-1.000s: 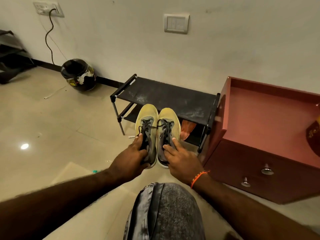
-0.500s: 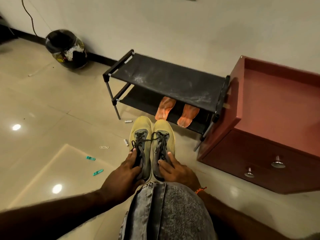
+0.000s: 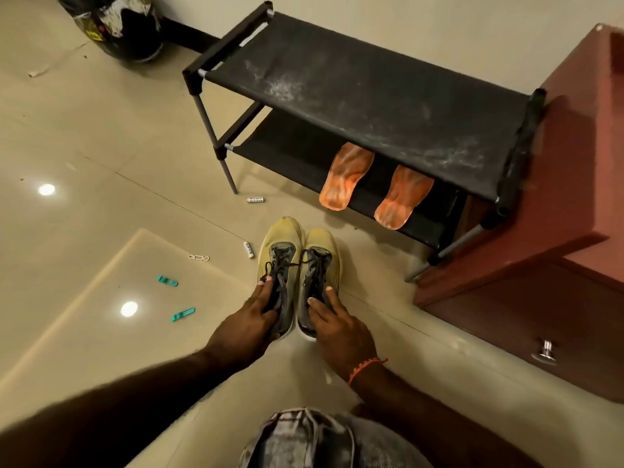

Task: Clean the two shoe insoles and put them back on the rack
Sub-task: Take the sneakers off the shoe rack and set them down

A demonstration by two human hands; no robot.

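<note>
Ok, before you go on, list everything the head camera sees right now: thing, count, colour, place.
insoles: 2, orange, lower shelf of the rack, toe ends hanging over its front edge
shoe rack: 1, black, two shelves, against the wall; top shelf dusty
shoes: 2, yellow with grey laces, side by side on the floor in front of the rack
cabinet: 1, reddish brown, right of the rack, metal knob on its front
helmet: 1, black and white, on the floor at top left
batteries: 2, white, on the floor near the shoes
clips: 2, teal, on the floor at left
left hand: grips the left shoe
right hand: grips the right shoe, orange wristband
</note>
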